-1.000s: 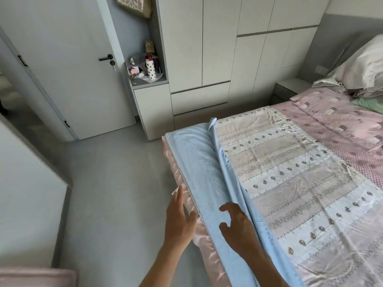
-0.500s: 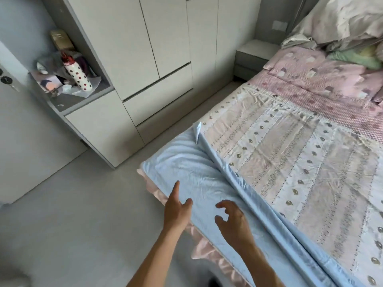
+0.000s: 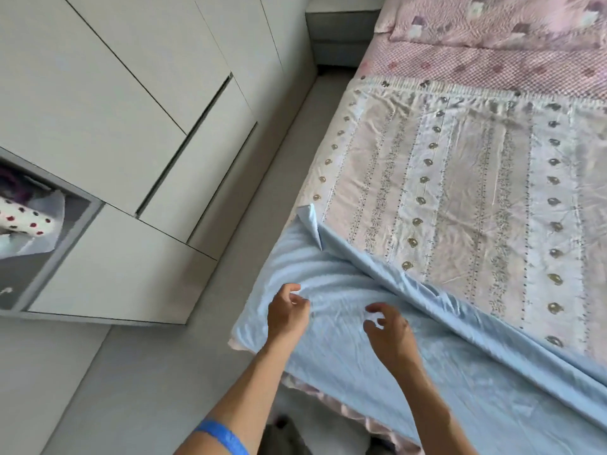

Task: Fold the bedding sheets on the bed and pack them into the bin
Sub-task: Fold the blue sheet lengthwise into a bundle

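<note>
Bed (image 3: 492, 70), patterned sheet (image 3: 460, 198); light-blue sheet (image 3: 345, 366) folded along near edge; left hand (image 3: 287, 315) and right hand (image 3: 391, 333) each grip pinching its fabric.

No text, label, brand, number or sign can be read anywhere in this view.

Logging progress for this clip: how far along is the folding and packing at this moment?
Early. Done: the blue sheet lies folded over in a long strip along the bed's near edge, over the patterned sheet. In hand: the left hand and right hand, fingers curled, are pinching the blue fabric. Left: further folds, the patterned sheet, and packing; no bin is in view.
</note>
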Tool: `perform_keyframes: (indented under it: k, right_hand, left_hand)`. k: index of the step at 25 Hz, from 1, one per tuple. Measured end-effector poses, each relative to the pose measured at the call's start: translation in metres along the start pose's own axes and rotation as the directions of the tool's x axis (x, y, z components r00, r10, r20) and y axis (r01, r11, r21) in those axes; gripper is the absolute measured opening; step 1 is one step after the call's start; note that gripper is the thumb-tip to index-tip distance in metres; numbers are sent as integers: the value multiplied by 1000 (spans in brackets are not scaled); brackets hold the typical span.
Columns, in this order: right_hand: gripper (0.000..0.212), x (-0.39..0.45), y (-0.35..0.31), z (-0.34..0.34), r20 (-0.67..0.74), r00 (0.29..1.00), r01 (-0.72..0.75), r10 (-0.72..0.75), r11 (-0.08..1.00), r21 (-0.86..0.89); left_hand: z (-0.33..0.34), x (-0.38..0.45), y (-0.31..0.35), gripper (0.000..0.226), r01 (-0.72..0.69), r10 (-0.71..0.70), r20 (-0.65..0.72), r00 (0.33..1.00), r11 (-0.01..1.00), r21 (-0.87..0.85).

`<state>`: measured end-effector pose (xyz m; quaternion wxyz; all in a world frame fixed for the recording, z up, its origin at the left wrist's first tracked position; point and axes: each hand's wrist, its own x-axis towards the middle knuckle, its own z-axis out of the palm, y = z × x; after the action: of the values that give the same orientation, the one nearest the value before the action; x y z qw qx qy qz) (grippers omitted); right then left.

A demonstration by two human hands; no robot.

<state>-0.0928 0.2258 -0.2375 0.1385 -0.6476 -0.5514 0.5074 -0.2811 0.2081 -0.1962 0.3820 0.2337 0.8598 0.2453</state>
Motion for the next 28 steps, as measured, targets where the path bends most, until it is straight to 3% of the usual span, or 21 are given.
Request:
perform_keyframes:
  k: [5, 7, 8, 9, 11, 12, 13, 15, 17, 19, 21, 23, 24, 26, 28]
  right_hand:
    - [27, 52, -24, 56, -122, 978, -154, 168, 981, 118]
    - [26, 76, -26, 94, -233, 941, -197, 243, 959, 206]
    - [25, 91, -24, 119, -285, 902, -245, 324, 928, 281]
    - [25, 103, -22, 145, -315, 860, -282, 401, 889, 360]
    - [27, 122, -17, 204, -347, 776, -333, 527, 809, 484]
    - [29, 130, -13, 232, -343, 761, -357, 550, 798, 486]
    - [33, 135, -13, 253, -349, 760, -378, 548, 809, 449]
    - [43, 143, -7, 291, -408, 766, -364, 497, 858, 362]
    - [50, 148, -2, 313, -449, 766, -326, 460, 880, 346]
    - [54, 150, -2, 326, -463, 769, -335, 440, 895, 295]
    - [54, 151, -7, 330, -456, 775, -362, 437, 899, 247]
    - [46, 150, -14, 320, -453, 743, -291, 493, 847, 444]
    - [40, 143, -18, 313, -432, 711, -200, 554, 749, 632]
    - [28, 130, -28, 295, -333, 678, 26, 656, 430, 902]
    - [22, 111, -35, 284, -232, 680, 238, 695, 90, 967]
  left_hand:
    - [-20, 97, 8, 39, -94, 73, 115, 991, 977, 190]
    - [-17, 151, 13, 42, -235, 187, 159, 969, 896, 377]
    - [-14, 182, 15, 41, -388, 315, 227, 922, 776, 497]
    - [-10, 211, 19, 38, -553, 449, 332, 830, 580, 598]
    - [7, 266, 25, 30, -789, 619, 607, 498, 34, 613]
    - [19, 291, 25, 29, -803, 619, 709, 338, -204, 560]
    - [30, 311, 28, 32, -781, 585, 777, 232, -364, 508]
    - [51, 347, 24, 46, -731, 498, 854, 151, -525, 436]
    - [64, 374, 15, 50, -685, 502, 852, 148, -569, 455]
    - [66, 387, 13, 36, -665, 557, 823, 114, -572, 480]
    - [59, 389, 15, 19, -698, 620, 783, 44, -541, 468]
    - [39, 383, 14, 9, -779, 684, 726, -65, -489, 392]
    - [24, 377, 9, 7, -824, 712, 689, -132, -466, 324]
    - [-17, 359, -5, 5, -908, 754, 618, -224, -391, 149]
    - [-59, 333, -34, 8, -939, 736, 620, -271, -343, -4]
